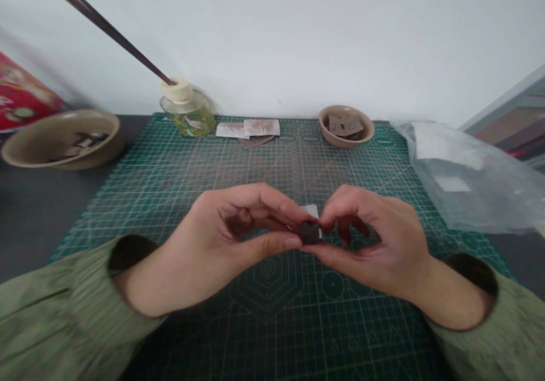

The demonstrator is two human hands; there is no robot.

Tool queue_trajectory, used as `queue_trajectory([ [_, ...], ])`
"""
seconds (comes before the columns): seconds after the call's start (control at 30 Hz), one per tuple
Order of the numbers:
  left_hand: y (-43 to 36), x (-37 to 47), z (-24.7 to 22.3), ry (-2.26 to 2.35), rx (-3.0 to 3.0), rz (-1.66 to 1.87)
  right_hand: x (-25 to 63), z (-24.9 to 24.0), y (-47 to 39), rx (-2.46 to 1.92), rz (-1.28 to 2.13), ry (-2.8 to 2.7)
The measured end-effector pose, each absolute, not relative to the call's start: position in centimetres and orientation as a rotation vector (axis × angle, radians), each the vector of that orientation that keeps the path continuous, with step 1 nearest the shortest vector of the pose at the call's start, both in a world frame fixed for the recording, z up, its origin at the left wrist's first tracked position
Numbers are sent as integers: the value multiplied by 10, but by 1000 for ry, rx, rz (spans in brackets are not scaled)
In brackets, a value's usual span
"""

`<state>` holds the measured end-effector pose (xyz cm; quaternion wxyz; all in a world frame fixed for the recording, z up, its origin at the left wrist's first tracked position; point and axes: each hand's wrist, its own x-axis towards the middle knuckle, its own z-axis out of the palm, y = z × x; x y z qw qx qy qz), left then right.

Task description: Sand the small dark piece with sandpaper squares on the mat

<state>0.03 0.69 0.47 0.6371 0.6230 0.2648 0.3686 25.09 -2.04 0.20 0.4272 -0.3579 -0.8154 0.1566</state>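
Note:
Over the middle of the mat, a small dark brown piece (309,233) sits between the fingertips of both hands. My left hand (232,239) is closed in a pinch on its left side, with the thumb below and the fingers above. My right hand (381,239) pinches the right side, its thumb under the lower edge and its index finger near the top corner. Just behind the piece a bit of white paper (313,209) shows; whether it is attached to the piece I cannot tell. The farther fingers of both hands are partly hidden.
The green cutting mat (204,171) covers the table. Behind stand a reed diffuser bottle (189,111), white paper strips (261,127) and a small bowl (340,141) with brown pieces. A larger bowl (102,148) is left, near a red package (21,94); a plastic bag (489,199) lies right.

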Motion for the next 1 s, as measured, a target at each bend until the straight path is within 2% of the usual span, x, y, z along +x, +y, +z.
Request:
queue_trajectory([
  [0.5, 9, 1, 3, 570, 1317, 873, 251, 8, -22, -812, 486, -1977],
  [1.0, 8, 0, 1, 570, 1522, 963, 253, 6, -23, -798, 521, -2016],
])
